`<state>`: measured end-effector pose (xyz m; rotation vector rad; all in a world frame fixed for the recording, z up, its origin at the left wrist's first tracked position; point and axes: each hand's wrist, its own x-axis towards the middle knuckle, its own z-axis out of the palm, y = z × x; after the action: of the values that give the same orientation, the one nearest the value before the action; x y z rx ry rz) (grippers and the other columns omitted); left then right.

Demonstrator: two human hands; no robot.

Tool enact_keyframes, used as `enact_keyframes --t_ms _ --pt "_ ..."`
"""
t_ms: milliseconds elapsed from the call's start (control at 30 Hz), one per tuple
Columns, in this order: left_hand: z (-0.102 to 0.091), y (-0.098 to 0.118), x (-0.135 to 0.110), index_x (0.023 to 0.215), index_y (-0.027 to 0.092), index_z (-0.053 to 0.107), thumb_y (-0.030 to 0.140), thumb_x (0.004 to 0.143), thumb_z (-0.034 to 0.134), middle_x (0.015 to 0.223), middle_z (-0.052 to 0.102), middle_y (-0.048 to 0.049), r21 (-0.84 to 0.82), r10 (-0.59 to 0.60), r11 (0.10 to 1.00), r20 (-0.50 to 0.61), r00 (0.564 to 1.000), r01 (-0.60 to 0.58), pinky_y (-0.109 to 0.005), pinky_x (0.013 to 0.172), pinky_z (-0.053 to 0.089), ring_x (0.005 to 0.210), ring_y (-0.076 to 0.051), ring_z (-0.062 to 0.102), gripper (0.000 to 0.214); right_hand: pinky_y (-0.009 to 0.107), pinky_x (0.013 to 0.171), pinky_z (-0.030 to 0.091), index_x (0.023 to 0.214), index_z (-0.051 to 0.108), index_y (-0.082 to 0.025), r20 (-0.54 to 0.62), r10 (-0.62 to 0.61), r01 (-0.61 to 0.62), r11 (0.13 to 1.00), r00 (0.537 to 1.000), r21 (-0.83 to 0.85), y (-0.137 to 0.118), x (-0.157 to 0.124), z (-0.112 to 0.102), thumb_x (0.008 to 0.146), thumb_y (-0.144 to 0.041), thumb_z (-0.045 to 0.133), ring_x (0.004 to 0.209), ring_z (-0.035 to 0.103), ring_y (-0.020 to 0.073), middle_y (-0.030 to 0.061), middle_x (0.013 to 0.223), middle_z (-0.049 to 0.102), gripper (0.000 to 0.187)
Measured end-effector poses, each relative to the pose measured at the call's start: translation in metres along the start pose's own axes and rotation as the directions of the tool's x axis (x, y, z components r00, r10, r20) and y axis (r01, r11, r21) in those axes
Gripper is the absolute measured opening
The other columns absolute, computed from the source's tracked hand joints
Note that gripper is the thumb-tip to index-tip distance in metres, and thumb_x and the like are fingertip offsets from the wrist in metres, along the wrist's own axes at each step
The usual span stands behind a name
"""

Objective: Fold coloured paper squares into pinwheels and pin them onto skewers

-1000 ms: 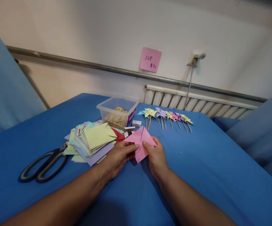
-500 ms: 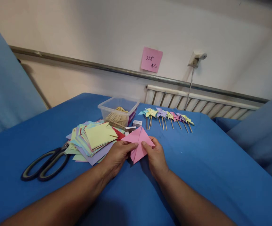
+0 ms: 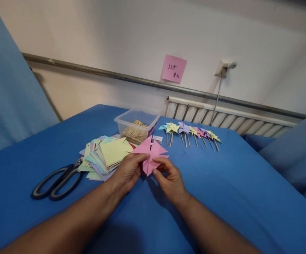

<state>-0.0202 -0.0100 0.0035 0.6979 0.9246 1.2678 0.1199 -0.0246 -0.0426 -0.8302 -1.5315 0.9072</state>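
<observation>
Pink folded paper pinwheel (image 3: 150, 153) sits pinched between both hands: the left hand (image 3: 127, 173) grips its left flap, the right hand (image 3: 170, 180) clasps its lower edge, beside the stack of coloured paper squares (image 3: 106, 155).

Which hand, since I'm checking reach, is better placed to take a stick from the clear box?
Probably left: the left hand sits almost straight before the clear box, while the right hand is further right. Both pinch the pink paper, so one must release.

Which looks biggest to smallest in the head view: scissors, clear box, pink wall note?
1. Scissors, though nearer the camera.
2. Clear box, almost alike.
3. Pink wall note, farthest away.
</observation>
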Motion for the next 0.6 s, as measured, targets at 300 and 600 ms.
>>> enact_keyframes --t_ms 300,600 --pt "0.0065 0.0006 -0.0027 0.077 0.014 0.072 0.011 0.064 0.07 0.074 0.072 -0.0028 0.03 0.028 0.999 -0.016 0.999 -0.028 -0.024 0.065 0.047 0.068 -0.015 0.061 0.013 0.032 0.081 0.047 0.099 0.067 -0.023 -0.024 -0.046 0.046 0.999 0.999 -0.007 0.0033 0.0045 -0.0078 0.081 -0.009 0.051 0.09 0.06 0.0176 0.0033 0.094 0.065 0.028" --pt "0.0042 -0.0002 -0.0038 0.069 0.014 0.07 0.012 0.064 0.07 0.065 0.067 -0.0008 0.029 -0.003 1.0 0.025 1.0 0.003 -0.023 0.058 0.043 0.059 -0.012 0.056 0.005 0.029 0.076 0.046 0.089 0.07 -0.023 -0.008 -0.085 0.083 0.989 0.996 -0.121 -0.0047 0.0033 -0.0049 0.078 -0.016 0.063 0.08 0.058 0.0167 0.0019 0.085 0.066 0.014"
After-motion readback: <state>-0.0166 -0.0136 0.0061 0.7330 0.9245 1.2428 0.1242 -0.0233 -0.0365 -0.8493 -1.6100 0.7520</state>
